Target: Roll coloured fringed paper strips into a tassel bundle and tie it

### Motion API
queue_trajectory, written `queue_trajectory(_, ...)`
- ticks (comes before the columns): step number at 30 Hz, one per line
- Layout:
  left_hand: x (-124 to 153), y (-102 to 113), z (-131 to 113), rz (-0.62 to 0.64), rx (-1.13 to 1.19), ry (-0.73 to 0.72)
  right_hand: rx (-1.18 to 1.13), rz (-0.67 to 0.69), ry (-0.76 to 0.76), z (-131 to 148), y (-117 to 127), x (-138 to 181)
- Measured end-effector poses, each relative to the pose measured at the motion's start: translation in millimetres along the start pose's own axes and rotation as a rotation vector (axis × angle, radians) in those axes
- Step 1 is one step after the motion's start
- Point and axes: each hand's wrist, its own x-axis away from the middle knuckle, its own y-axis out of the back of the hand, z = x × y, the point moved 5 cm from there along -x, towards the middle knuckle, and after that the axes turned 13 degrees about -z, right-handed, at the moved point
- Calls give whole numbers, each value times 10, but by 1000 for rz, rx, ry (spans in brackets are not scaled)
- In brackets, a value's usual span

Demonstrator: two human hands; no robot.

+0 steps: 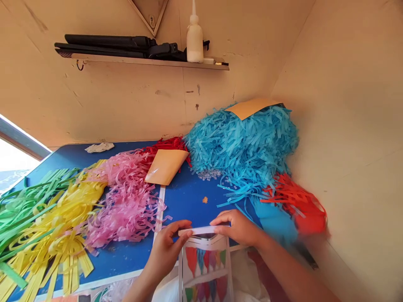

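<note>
A clear plastic bag (206, 274) hangs upright close to my body. Pictured through or on its front are small tassels in red, blue, pink and green. Along its top runs a flat white strip (201, 230); I cannot tell whether it is the bag's folded flap or a separate piece. My left hand (170, 243) pinches the left end of this strip between thumb and fingers. At the other end, my right hand (237, 226) grips it the same way, thumb below and fingers above.
Fringed tissue paper lies in piles on the blue table (185, 205): green (22, 205), yellow (66, 209), pink (126, 201), dark red (166, 144), blue (242, 142) and bright red (302, 205). Tan cards (166, 167) rest on two piles. A wall shelf (126, 58) holds a white bottle (195, 42).
</note>
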Motion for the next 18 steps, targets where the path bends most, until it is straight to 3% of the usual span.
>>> queue_trajectory(4,-4,-4,2,-15,-9,20,23,-25,-6,-5,8,-1)
queue_trajectory(8,-9,0,-52,-10,-46,-2,54,39,-12,68,22,-15)
queue_trajectory(13,36,-64,-161,23,4,-8,408,108,284,461,-78,-58)
queue_trajectory(18,143,-80,-206,73,137,46,693,67,398,535,-238,-79)
